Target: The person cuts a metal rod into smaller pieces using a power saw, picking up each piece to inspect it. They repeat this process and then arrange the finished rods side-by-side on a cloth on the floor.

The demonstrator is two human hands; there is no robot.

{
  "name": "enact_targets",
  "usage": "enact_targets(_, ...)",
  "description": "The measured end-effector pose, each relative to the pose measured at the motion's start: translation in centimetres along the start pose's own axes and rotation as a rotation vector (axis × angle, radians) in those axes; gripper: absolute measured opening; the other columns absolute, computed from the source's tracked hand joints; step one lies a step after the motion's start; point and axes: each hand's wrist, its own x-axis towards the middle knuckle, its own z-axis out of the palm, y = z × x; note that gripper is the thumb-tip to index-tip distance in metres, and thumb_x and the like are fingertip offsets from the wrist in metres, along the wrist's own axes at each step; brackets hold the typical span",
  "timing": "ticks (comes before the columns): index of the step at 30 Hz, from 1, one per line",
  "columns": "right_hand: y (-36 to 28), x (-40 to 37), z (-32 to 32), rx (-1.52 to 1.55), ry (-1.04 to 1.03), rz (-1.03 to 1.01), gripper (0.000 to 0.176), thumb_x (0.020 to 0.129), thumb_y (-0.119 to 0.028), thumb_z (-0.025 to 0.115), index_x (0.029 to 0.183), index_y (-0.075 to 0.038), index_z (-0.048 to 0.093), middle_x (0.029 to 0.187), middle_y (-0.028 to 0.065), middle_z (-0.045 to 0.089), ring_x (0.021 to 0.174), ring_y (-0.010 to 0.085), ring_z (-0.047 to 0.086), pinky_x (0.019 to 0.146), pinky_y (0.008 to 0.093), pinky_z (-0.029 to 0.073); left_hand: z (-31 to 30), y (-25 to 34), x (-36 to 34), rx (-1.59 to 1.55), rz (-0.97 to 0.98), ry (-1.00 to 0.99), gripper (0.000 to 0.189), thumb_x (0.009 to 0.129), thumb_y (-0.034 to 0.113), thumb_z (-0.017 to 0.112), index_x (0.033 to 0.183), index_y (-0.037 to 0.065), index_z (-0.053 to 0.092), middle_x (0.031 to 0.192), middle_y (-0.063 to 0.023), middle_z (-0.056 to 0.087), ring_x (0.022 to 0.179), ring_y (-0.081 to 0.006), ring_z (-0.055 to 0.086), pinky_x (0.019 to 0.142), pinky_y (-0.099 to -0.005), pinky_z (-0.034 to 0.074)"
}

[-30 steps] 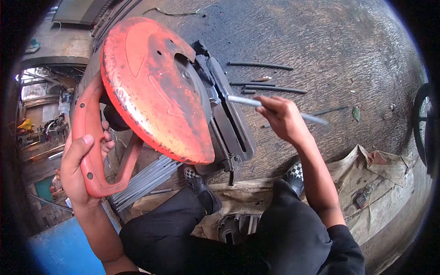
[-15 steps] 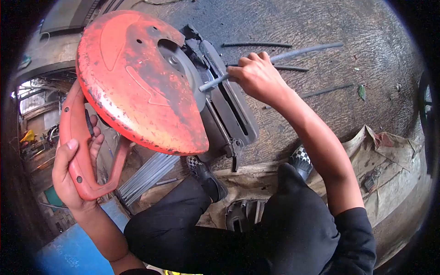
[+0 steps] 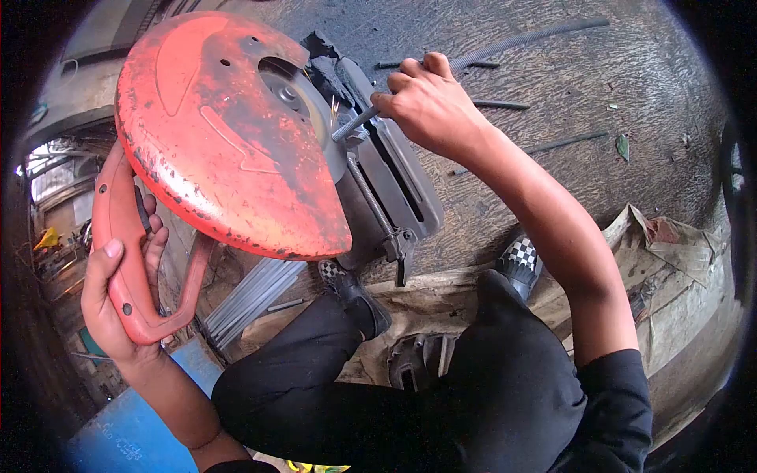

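My left hand (image 3: 118,296) is wrapped round the red handle (image 3: 118,229) of a cut-off saw, its fingers by the dark trigger. The saw's scuffed red guard (image 3: 229,150) covers most of the grey disc (image 3: 323,130). My right hand (image 3: 434,106) grips a long threaded rod (image 3: 528,35). One end of the rod meets the disc's edge, where small sparks (image 3: 333,110) show. Beneath lies the saw's dark slotted base (image 3: 394,181) with a clamp screw (image 3: 371,193).
Several thin dark rods (image 3: 568,143) lie on the floor beyond my right hand. A bundle of grey rods (image 3: 256,296) rests below the guard. A blue surface (image 3: 134,418) is at lower left, a crumpled cloth (image 3: 686,292) at right.
The guard and handle have shifted slightly left. My right hand has moved up and left with the rod, which is tilted more steeply. Sparks have appeared at the disc.
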Motion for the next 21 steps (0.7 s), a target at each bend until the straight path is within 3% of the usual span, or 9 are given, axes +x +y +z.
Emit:
enact_targets(8,0.0,-2.0,0.2,0.091,0.009,-0.009,0.015,0.083,-0.020,0.061,0.094,-0.016,0.069,0.077,0.0028,0.057,0.089,0.0205,0.056,0.085,0.0414,0.033,0.2,0.0,-0.1,-0.011,-0.008,-0.003,0.061,0.087,0.018,0.052,0.138,-0.011,0.032,0.128,-0.0252,0.050,0.109,-0.0285,0.056,0.098,-0.0397,0.044)
enact_targets(10,-0.4,-3.7,-0.3,0.341,0.007,0.070,0.011,0.082,-0.024,0.062,0.085,-0.015,0.069,0.073,0.0036,0.058,0.086,0.0222,0.058,0.085,0.0441,0.035,0.5,0.0,-0.1,0.008,0.014,-0.030,0.061,0.087,0.018,0.052,0.138,-0.010,0.032,0.127,-0.0244,0.050,0.109,-0.0275,0.056,0.098,-0.0391,0.044)
enact_targets(11,-0.3,-4.6,-0.5,0.407,0.025,0.105,0.014,0.082,-0.028,0.066,0.089,-0.016,0.069,0.075,0.0034,0.060,0.084,0.0229,0.058,0.085,0.0451,0.032,0.5,0.0,-0.1,0.027,0.032,-0.054,0.061,0.087,0.019,0.052,0.138,-0.009,0.032,0.126,-0.0236,0.050,0.108,-0.0266,0.056,0.097,-0.0385,0.044)
enact_targets(13,0.2,-6.1,-1.4,0.603,0.013,0.246,0.018,0.085,-0.024,0.066,0.099,-0.014,0.070,0.077,0.0062,0.063,0.078,0.0229,0.059,0.080,0.0421,0.039,0.4,-0.2,-0.2,0.012,0.047,-0.044,0.061,0.087,0.019,0.052,0.138,-0.008,0.033,0.125,-0.0229,0.051,0.107,-0.0259,0.055,0.096,-0.0380,0.044)
enact_targets(15,0.5,-7.5,-1.4,1.002,0.080,0.508,0.029,0.087,-0.023,0.067,0.110,-0.005,0.066,0.080,0.0042,0.064,0.068,0.0108,0.051,0.067,0.0286,0.038,0.7,-0.5,-0.2,-0.024,0.069,-0.056,0.061,0.086,0.020,0.052,0.138,-0.007,0.033,0.124,-0.0222,0.051,0.106,-0.0252,0.055,0.095,-0.0376,0.044)
enact_targets(16,0.5,-8.1,-2.1,1.126,0.117,0.559,0.030,0.091,-0.023,0.063,0.112,-0.001,0.064,0.079,-0.0010,0.059,0.069,0.0045,0.045,0.059,0.0225,0.035,0.8,-0.6,-0.1,-0.009,0.080,-0.055,0.061,0.086,0.019,0.052,0.138,-0.007,0.034,0.124,-0.0221,0.051,0.105,-0.0251,0.055,0.095,-0.0376,0.044)
enact_targets(17,0.5,-8.6,-3.0,1.380,0.074,0.661,0.030,0.092,-0.024,0.062,0.110,0.000,0.065,0.078,-0.0061,0.052,0.070,0.0036,0.041,0.061,0.0210,0.034,0.8,-0.6,-0.1,0.009,0.090,-0.054,0.061,0.085,0.019,0.052,0.138,-0.006,0.034,0.124,-0.0220,0.051,0.104,-0.0250,0.055,0.094,-0.0375,0.044)
enact_targets(21,-0.4,-9.6,-4.9,1.496,0.184,0.646,0.032,0.092,-0.025,0.064,0.111,0.000,0.065,0.075,-0.0076,0.048,0.069,0.0033,0.039,0.062,0.0205,0.032,0.3,-0.8,0.0,-0.020,0.094,-0.108,0.058,0.087,0.019,0.051,0.138,-0.004,0.034,0.123,-0.0186,0.053,0.106,-0.0237,0.055,0.096,-0.0369,0.042)
